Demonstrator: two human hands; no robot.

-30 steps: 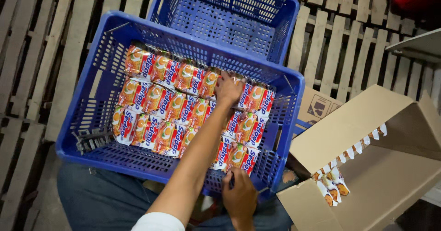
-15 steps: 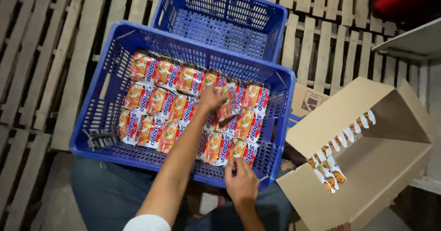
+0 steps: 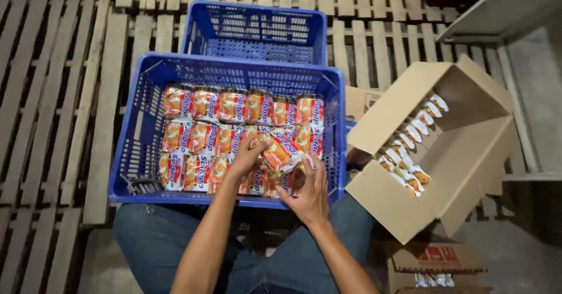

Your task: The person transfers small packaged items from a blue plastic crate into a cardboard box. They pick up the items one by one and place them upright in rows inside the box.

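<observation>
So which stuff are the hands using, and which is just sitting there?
In use:
left hand
right hand
orange snack packets
front blue crate

Just lying about:
back blue crate
open cardboard box
wooden pallets

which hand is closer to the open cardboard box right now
Right. The right hand rests at the blue crate's near right corner, beside the cardboard box. The left hand grips a packet further inside the crate.

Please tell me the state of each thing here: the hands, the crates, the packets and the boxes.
Left hand: gripping an orange snack packet.
Right hand: resting on the packets at the near edge.
Front blue crate: nearly filled with packet rows.
Rear blue crate: appears empty.
Cardboard box: open, tipped, few packets left.
</observation>
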